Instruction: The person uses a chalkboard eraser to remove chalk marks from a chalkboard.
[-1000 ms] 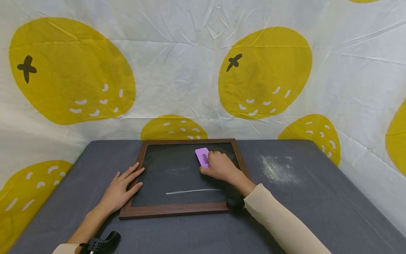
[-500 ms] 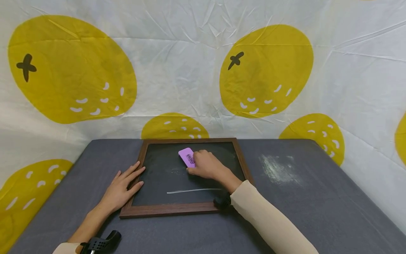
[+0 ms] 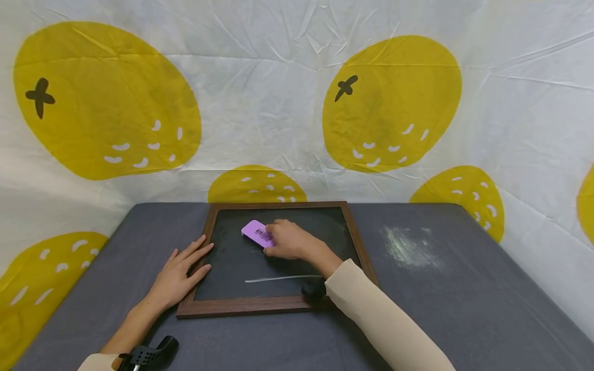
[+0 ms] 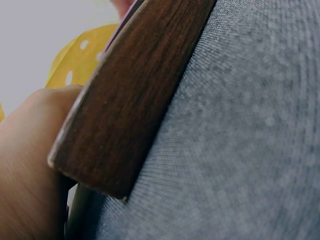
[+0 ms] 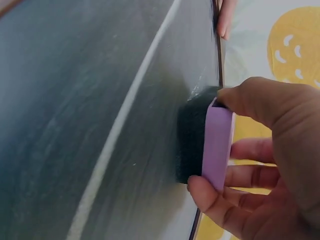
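A chalkboard [image 3: 232,288] in a brown wooden frame lies on the table. My right hand [image 3: 291,241] grips a purple board eraser [image 3: 256,232] over the board's upper middle. In the right wrist view, thumb and fingers pinch the eraser [image 5: 218,145] at its ends, its dark felt side against the board. A white chalk line [image 3: 283,279] runs across the lower part of the board. Faint chalk traces show beside the eraser. My left hand [image 3: 174,278] rests with spread, straight fingers on the frame's left side. The left wrist view shows the frame's corner [image 4: 115,105] close up.
A grey cloth covers the table [image 3: 445,314]. Right of the board the cloth bears a pale chalk smudge [image 3: 408,247]. Behind the table hangs a white curtain [image 3: 260,113] with yellow fruit shapes. Black wrist mounts [image 3: 150,354] sit on the arms.
My right hand has moved left across the board with the eraser, which has also turned to tilt further left. The left hand stays on the frame.
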